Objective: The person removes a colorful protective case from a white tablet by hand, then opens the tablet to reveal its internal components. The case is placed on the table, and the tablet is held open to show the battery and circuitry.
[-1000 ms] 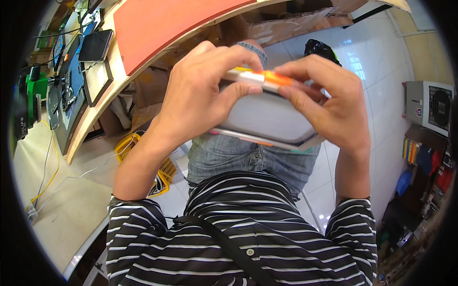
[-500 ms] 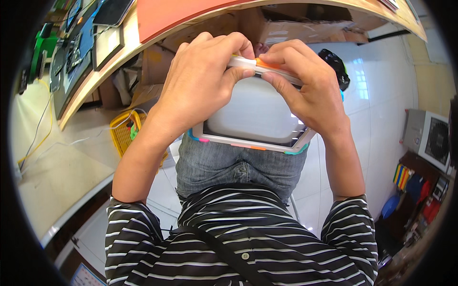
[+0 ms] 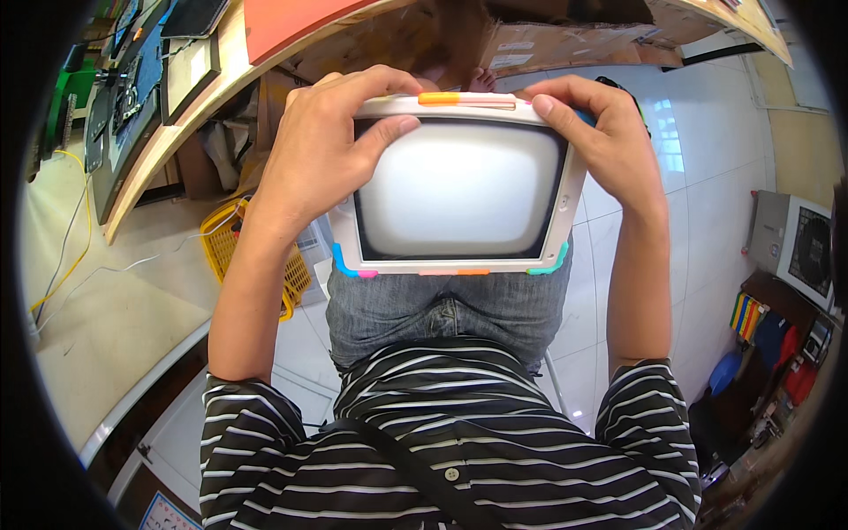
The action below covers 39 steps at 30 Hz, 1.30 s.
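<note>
Over my lap is a writing tablet (image 3: 468, 190) with a pale grey screen, a white frame and coloured corner pieces. Its lower edge is near my thighs. My left hand (image 3: 331, 146) grips the upper left corner, thumb on the front of the frame and fingers behind. At the upper right corner, my right hand (image 3: 605, 132) holds the frame between its thumb and fingers. Along the top edge, between both hands, lies a slim pen (image 3: 464, 101) with an orange end and a pale pinkish body. Fingertips behind the frame are hidden.
A wooden table edge (image 3: 177, 132) curves ahead, bearing a red-orange mat (image 3: 291, 26) and dark flat devices at the left. Under it stands a cardboard box (image 3: 565, 44). A yellow basket (image 3: 225, 252) sits lower left. A grey-and-white boxy unit (image 3: 795, 247) stands at the right.
My hands have moved apart from the middle of the top edge to its two corners. The tablet has turned so its whole screen faces me, and the pen along its top edge now shows.
</note>
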Tool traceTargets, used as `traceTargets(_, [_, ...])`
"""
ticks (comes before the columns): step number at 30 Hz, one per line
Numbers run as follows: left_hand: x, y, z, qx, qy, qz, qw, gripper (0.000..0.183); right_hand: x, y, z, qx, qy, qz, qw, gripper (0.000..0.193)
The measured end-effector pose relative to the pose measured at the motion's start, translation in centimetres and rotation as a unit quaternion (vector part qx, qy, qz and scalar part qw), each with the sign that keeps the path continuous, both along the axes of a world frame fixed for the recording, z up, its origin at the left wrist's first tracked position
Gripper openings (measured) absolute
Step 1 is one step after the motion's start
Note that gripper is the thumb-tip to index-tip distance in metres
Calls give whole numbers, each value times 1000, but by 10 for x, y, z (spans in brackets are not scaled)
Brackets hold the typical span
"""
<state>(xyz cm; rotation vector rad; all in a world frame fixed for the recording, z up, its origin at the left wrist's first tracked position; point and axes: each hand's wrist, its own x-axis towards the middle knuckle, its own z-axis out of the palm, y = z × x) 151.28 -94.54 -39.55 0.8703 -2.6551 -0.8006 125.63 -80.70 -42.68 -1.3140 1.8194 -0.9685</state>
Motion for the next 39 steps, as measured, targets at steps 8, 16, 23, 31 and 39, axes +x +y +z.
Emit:
traceTargets(8, [-7,-6,6,75,36,-70,994,24,38,-6,27,-82,13,49,995,30])
traceTargets(16, [-4,-14,-22,12,107,-107,988,15,35,-18,11,-84,57,105,989,34])
traceTargets(23, [-10,-25,-40,86,96,-106,986,19,31,-31,4,-39,40,124,991,30])
traceTargets(31, [-32,-28,-42,185,60,-81,978,17,21,-35,-7,60,-87,56,993,25])
traceTargets(39, [-23,-27,1,208,60,-162,963,24,-2,-38,15,139,-310,72,938,16])
